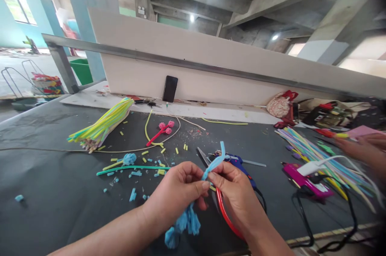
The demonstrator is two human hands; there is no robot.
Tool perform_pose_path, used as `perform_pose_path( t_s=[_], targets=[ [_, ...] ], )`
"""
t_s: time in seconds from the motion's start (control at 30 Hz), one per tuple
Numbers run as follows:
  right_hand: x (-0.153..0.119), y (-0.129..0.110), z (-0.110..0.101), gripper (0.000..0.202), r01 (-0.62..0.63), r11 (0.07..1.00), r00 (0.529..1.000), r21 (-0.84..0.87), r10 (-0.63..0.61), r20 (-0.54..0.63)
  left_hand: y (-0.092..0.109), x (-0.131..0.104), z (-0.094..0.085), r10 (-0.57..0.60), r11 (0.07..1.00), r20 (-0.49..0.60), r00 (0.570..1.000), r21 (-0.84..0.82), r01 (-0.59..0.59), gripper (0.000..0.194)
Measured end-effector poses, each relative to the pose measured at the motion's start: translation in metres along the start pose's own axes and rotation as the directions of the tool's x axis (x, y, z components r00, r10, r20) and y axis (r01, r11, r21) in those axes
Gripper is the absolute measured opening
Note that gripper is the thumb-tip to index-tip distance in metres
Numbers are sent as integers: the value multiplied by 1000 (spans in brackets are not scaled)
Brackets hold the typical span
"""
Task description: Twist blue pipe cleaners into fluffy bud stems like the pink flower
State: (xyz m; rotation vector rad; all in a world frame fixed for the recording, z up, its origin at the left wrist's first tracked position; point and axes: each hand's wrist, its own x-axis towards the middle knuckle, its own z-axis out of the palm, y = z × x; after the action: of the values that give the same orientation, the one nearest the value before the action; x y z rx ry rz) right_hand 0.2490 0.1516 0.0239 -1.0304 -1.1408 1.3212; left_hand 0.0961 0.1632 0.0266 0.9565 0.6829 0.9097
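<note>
Both hands meet over the dark table at the lower middle. My left hand point(183, 187) pinches the blue fuzzy stem point(216, 162) between thumb and fingers. Close beside it, the fingers of my right hand point(230, 181) are closed on the same stem, whose upper end sticks up above them. Blue tufts point(182, 226) hang below my left hand. Red-handled scissors point(223, 211) lie under and beside my right hand, blades pointing up and left. Behind them is a blue glue gun point(241, 165), partly hidden by my right hand.
Left: a yellow-green stem bundle point(105, 123), a blue pompom point(129, 159) and cut pieces. Further back are a pink-budded stem point(163, 130) and a phone point(170, 89). Right: a magenta glue gun point(307, 181), cables, pastel stems point(316, 155) and another person's hand point(362, 147).
</note>
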Motion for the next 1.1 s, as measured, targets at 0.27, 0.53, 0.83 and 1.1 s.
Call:
perform_pose_path(
  t_s=[0.27, 0.53, 0.83, 1.1],
  targets=[
    [-8, -18, 9, 18, 27, 964, 996, -266, -50, -78, 0, -2, 7, 136, 978, -84, 987, 167, -121, 14],
    [-10, -20, 5, 12, 20, 975, 999, -223, -9, 51, 8, -10, 4, 15, 997, 81, 997, 68, -20, 17],
    [-6, -27, -1, 19, 176, 879, 983, -443, -131, 131, 4, -4, -4, -149, 928, 346, 926, -274, 251, 22],
    [-6, -20, 2, 22, -6, 995, 990, -99, 20, 139, 2, -4, -7, -109, 917, 383, 917, -318, 241, 18]
  ],
)
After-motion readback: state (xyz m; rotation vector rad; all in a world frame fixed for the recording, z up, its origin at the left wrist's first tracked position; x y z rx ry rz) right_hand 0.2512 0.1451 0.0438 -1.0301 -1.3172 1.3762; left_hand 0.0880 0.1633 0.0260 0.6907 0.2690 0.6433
